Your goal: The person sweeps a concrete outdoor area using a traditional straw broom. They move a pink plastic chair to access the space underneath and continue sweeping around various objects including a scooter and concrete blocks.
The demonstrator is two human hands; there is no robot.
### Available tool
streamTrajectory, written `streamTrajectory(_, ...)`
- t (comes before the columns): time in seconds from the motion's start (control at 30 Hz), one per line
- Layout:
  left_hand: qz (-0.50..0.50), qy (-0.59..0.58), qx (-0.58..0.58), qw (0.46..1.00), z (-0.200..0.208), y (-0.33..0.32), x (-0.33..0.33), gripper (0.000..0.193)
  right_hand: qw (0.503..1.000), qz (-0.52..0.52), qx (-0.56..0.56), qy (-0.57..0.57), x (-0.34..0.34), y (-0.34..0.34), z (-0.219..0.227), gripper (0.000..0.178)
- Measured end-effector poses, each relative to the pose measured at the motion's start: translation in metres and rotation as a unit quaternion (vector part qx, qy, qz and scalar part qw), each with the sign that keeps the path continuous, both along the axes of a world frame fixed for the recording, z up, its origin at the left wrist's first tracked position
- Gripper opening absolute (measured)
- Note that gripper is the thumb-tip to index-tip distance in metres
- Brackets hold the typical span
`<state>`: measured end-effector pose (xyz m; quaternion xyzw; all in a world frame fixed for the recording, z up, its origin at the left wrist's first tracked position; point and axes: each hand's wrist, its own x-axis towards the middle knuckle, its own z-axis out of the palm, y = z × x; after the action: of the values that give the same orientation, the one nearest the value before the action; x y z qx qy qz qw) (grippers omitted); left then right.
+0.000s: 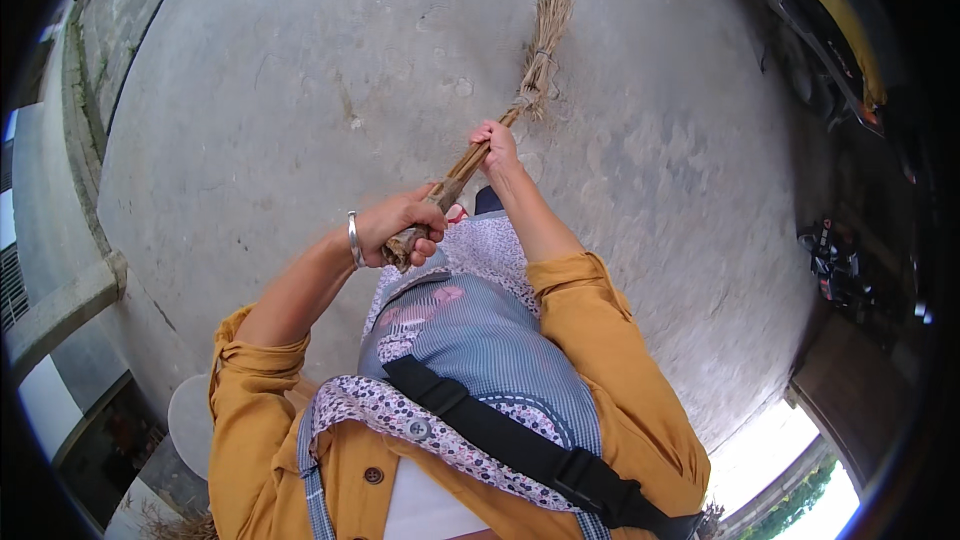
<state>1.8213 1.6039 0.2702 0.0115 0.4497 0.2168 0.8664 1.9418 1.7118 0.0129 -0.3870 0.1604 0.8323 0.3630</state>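
A straw broom (458,176) slants across the middle of the head view, its bristle head on the grey floor (270,110), pointing away and to the right. My left hand (405,224), with a silver bangle at the wrist, is closed round the thick top end of the handle, close to my body. Farther down, just short of where the bristles are bound, my right hand (496,147) wraps the same handle. Part of the handle is covered by the fingers of both hands.
Part of a vehicle with a yellow panel (832,2) stands at the far right. Dark, cluttered objects (838,262) lie along the right side. At the left runs a concrete ledge (65,312), and a pale rounded object (188,425) is near my left elbow.
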Motion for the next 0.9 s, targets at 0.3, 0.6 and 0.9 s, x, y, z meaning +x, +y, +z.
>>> streamTrajectory(0.3,0.201,-0.224,-0.087,0.950,-0.071,0.058,0.042,0.013,0.961,0.110,-0.033,-0.251,0.058,0.102,-0.024,0.020)
streamTrajectory(0.6,0.330,-0.173,-0.214,0.903,-0.057,0.050,0.036,0.020,0.904,0.297,-0.058,-0.302,-0.009,0.064,-0.061,0.010)
streamTrajectory(0.9,0.211,-0.104,-0.103,0.967,0.004,0.059,0.025,0.056,0.960,0.209,-0.011,-0.187,-0.005,0.077,0.027,0.014)
